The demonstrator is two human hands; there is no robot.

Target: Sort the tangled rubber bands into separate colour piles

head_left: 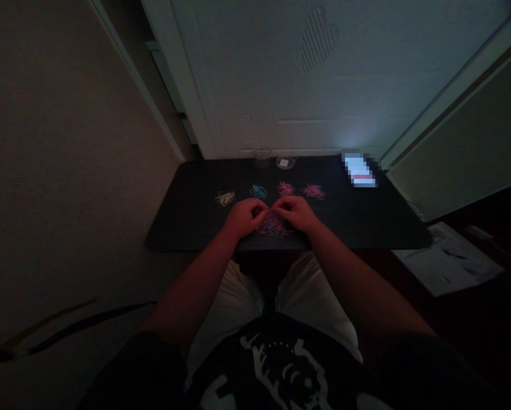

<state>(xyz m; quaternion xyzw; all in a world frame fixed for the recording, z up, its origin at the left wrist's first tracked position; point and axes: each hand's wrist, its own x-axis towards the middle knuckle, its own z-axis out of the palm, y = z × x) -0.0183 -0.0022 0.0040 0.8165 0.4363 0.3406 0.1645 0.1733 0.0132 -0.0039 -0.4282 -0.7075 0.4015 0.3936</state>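
Note:
A mixed heap of thin, short, stick-like pieces (274, 226), mostly pink and purple, lies near the front edge of the dark table. My left hand (247, 217) rests at the heap's left side, thumb and fingers pinched together. From the right, my right hand (295, 212) pinches too, its fingertips almost meeting the left ones above the heap. Whatever is between the fingertips is too small and dim to make out. Beyond my hands lie separate little piles: a cream pile (225, 198), a blue pile (258, 191), a pink pile (285, 188) and a purplish-pink pile (314, 191).
At the table's (187, 210) back edge stand a clear round container (262, 158) and a clear lid-like disc (285, 163) with a white label. A lit, blurred-out screen (358, 169) is at back right. Behind rises a white panel (259, 68) with heart shapes.

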